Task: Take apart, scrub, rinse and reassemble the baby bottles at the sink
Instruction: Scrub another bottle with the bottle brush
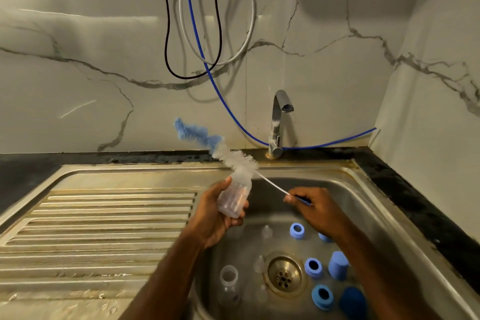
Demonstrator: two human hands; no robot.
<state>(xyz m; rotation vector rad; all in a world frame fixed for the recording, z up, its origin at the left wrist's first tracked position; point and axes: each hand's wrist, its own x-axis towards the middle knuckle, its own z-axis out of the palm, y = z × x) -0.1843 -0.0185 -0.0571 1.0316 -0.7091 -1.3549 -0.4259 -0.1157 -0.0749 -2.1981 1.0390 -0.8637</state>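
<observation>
A left hand grips a clear baby bottle above the steel sink, while the right hand pinches the bottle brush by its wire handle; blue collars and another bottle lie in the basin.

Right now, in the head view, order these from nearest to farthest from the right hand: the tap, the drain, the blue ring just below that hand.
1. Blue ring: just below the right hand, in the sink.
2. Drain: lower, mid-basin.
3. Tap: up at the back wall.
</observation>
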